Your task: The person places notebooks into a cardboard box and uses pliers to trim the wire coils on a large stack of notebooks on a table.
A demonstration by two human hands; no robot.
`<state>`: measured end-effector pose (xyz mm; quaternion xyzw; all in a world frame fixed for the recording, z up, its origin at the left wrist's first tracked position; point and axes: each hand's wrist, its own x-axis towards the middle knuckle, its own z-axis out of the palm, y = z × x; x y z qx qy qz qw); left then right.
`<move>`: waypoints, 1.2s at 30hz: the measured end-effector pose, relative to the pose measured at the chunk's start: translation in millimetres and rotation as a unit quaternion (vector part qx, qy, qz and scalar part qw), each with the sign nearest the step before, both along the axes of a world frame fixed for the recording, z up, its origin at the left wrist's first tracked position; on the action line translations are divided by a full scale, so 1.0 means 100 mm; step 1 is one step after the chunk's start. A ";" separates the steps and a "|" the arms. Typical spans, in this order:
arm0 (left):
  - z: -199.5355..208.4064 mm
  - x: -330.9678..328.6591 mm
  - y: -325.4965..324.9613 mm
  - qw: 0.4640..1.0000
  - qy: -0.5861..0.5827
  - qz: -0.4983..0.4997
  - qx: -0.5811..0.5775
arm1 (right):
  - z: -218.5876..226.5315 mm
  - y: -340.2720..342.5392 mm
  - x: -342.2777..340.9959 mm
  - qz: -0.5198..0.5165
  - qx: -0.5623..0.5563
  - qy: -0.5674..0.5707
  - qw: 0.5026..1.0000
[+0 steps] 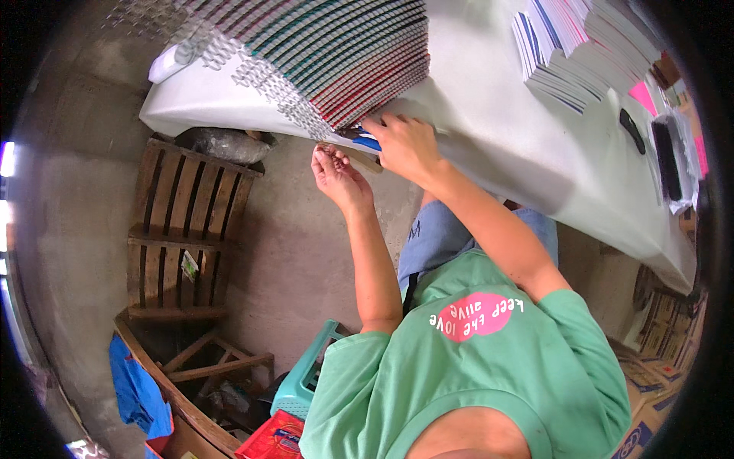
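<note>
A tall pile of coil-bound books, their edges striped red, green and dark, lies at the table's near edge. Loose white coil ends stick out from its left side. My right hand is closed around a pair of pliers with blue handles, its jaws against the pile's lowest corner. Just left of it, below the hanging coil ends, my left hand has thumb and fingers pinched together at the tip of a coil; exactly what lies between them is too small to tell.
The white-covered table also bears stacks of paper booklets at the far right and a black object. Left of me stand a wooden slatted rack and a teal plastic stool. Cardboard boxes are at the right.
</note>
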<state>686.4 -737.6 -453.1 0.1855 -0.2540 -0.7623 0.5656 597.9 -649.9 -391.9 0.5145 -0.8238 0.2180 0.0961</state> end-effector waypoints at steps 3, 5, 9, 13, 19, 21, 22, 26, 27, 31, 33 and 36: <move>0.00 0.17 -0.17 0.980 0.139 -0.075 0.118 | 0.03 0.01 -0.01 -0.015 0.021 -0.004 1.000; 0.00 0.25 -0.25 0.959 0.174 -0.121 0.188 | 0.02 0.07 0.00 -0.010 -0.038 0.023 0.999; -0.08 0.29 -0.38 0.928 0.220 -0.240 0.182 | 0.08 0.16 0.05 -0.016 -0.057 0.003 0.998; 0.11 0.18 -0.32 0.963 0.128 -0.168 0.168 | 0.13 0.14 0.06 -0.019 -0.054 0.016 0.998; 0.39 0.11 -0.15 0.990 0.052 -0.122 0.038 | 0.08 0.06 0.06 -0.017 -0.043 0.011 0.999; 0.38 0.09 -0.17 0.994 -0.015 -0.104 -0.023 | 0.10 0.05 0.10 -0.022 -0.024 -0.009 0.999; 0.32 0.05 -0.18 0.995 -0.031 -0.089 -0.040 | 0.11 0.04 0.12 -0.017 -0.029 0.011 0.999; 0.31 -0.06 -0.12 0.998 -0.036 -0.035 -0.046 | 0.07 0.03 0.12 -0.010 -0.020 0.044 0.999; 0.30 -0.07 -0.10 0.998 -0.038 -0.028 -0.051 | 0.05 0.03 0.09 -0.011 -0.011 0.042 0.999; 0.30 -0.08 -0.12 0.997 -0.046 -0.029 -0.051 | 0.03 0.05 0.01 -0.004 0.029 -0.097 0.995; 0.32 -0.03 -0.15 0.996 -0.059 -0.041 -0.059 | 0.09 0.07 0.01 -0.014 0.026 -0.168 0.985; 0.33 0.03 -0.14 0.993 -0.090 -0.055 -0.061 | 0.13 0.24 0.05 -0.012 -0.041 -0.027 0.999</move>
